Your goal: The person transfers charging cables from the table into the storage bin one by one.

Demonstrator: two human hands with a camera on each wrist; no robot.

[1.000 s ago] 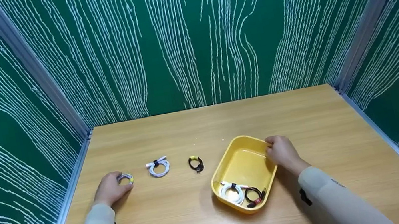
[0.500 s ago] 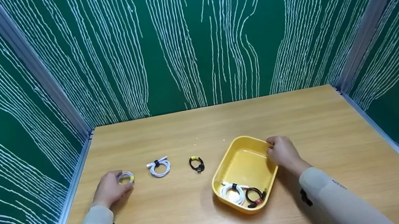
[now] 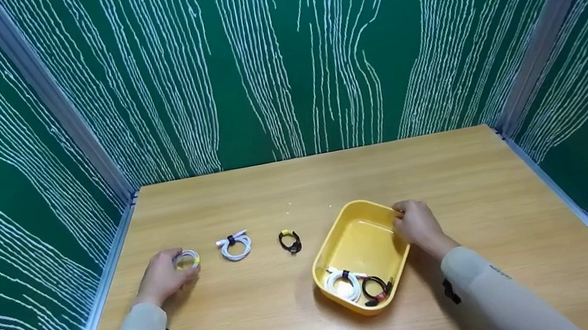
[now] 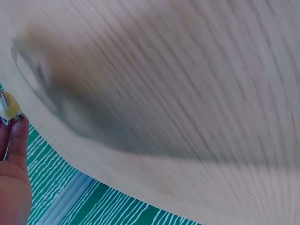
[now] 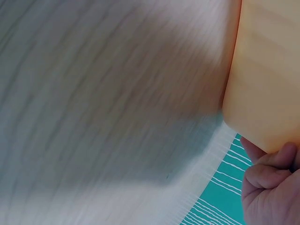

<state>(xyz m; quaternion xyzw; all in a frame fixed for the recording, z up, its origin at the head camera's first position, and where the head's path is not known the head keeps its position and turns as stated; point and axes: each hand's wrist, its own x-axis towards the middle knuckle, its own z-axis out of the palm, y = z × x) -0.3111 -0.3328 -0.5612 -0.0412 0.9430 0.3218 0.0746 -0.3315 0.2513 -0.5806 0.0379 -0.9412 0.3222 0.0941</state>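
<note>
At the left of the table, my left hand [image 3: 163,277] pinches a coiled white cable [image 3: 188,260] with a yellow tie. In the left wrist view this coiled cable [image 4: 8,108] shows at the fingertips, at the left edge. My right hand [image 3: 419,226] grips the right side wall of a yellow plastic bin [image 3: 319,259], near its far right corner. The right wrist view shows that hand [image 5: 272,187] with curled fingers at the bin's outer wall [image 5: 265,79]. Inside the bin's near end lie a white coiled cable [image 3: 331,289] and a black coiled cable [image 3: 366,287] with a red tie.
Between my left hand and the bin lie a white coiled cable [image 3: 236,249] with a black tie and a small black coiled cable [image 3: 290,243] with a yellow tie. Green walls [image 3: 300,56] with white lines enclose the wooden table [image 3: 238,329] at the back and sides.
My left hand has shifted very slightly to the right with the coiled cable in its fingers. The right hand and the bin stay where they were.
</note>
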